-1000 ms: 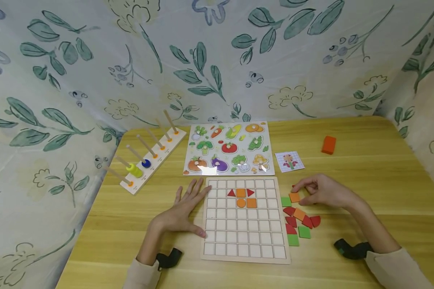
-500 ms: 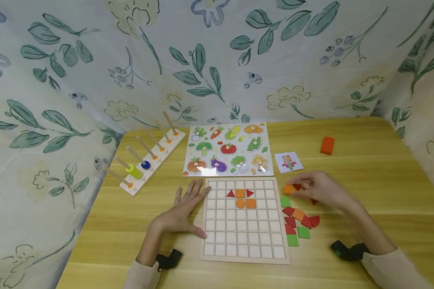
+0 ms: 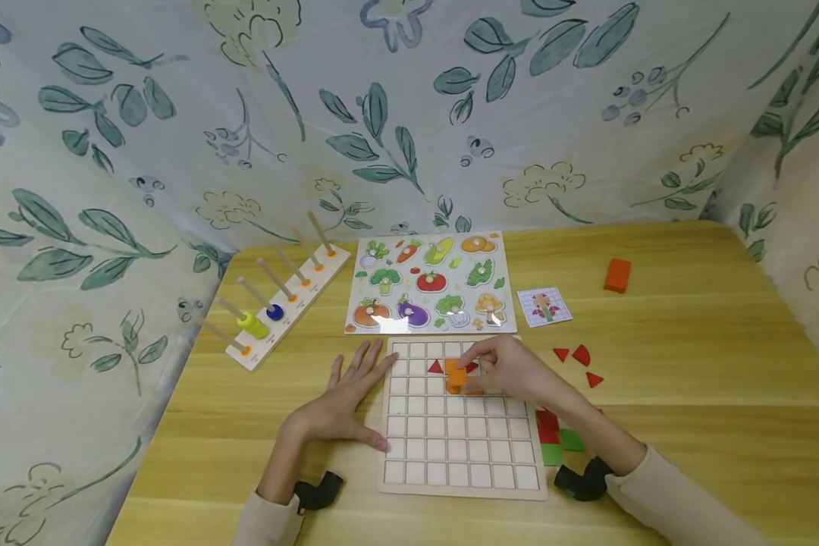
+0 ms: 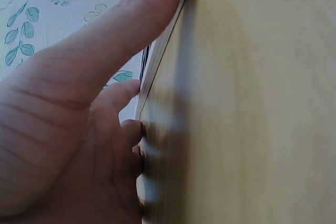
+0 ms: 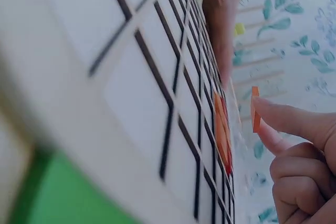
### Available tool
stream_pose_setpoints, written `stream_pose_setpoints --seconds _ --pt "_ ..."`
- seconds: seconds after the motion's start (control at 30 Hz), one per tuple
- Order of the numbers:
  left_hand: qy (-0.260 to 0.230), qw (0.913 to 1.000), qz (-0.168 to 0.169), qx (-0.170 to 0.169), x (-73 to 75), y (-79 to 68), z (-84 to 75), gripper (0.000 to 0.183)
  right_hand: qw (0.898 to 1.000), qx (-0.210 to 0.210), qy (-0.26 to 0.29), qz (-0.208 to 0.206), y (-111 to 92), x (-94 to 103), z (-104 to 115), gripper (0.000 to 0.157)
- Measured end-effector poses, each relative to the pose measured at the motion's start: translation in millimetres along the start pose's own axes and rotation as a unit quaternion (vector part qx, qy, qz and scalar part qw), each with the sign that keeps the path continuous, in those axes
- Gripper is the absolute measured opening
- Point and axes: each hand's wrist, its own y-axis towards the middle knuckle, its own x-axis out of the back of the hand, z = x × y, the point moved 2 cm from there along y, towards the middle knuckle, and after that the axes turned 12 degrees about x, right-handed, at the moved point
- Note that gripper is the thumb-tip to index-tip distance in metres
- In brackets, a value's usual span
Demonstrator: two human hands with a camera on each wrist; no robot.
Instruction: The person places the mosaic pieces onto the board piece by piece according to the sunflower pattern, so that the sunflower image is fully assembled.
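Observation:
A wooden grid board lies in front of the person. My left hand rests spread at its left edge, with thumb and forefinger touching the frame. My right hand pinches an orange square tile between thumb and forefinger, raised over the upper part of the grid. The right wrist view shows a gap between this tile and the board. A red triangle tile sits in a cell left of the held tile. Other orange and red tiles under the right hand are partly covered.
Beside the board's right edge lie red tiles and green tiles, partly behind the right forearm. Behind the board are a vegetable puzzle and a pattern card. A peg rack stands left, an orange block right.
The right hand picked up an orange square tile from the loose pieces at the right and carried it left over the board. The left hand stayed in place.

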Motion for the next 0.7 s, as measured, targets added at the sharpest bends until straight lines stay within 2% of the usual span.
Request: stream_pose_setpoints --seconds 0.1,0.27,0.47,0.7 --pt "0.002 1.0000 -0.001 -0.002 0.1 0.2 0.0 0.134 1.000 0.009 0.008 0.011 8.5 -14.6 0.7 0.022" --pt "0.004 1.0000 -0.003 -0.003 0.1 0.2 0.5 0.133 1.000 0.016 -0.019 0.011 17.9 -28.1 3.2 0.022" --pt "0.000 1.0000 -0.001 -0.002 0.0 -0.9 0.1 0.133 0.999 0.008 -0.037 0.012 19.8 -29.9 5.1 0.022" --pt "-0.001 1.0000 -0.006 -0.004 -1.3 -0.3 1.7 0.133 1.000 0.020 0.010 0.021 18.9 -28.0 2.2 0.023"
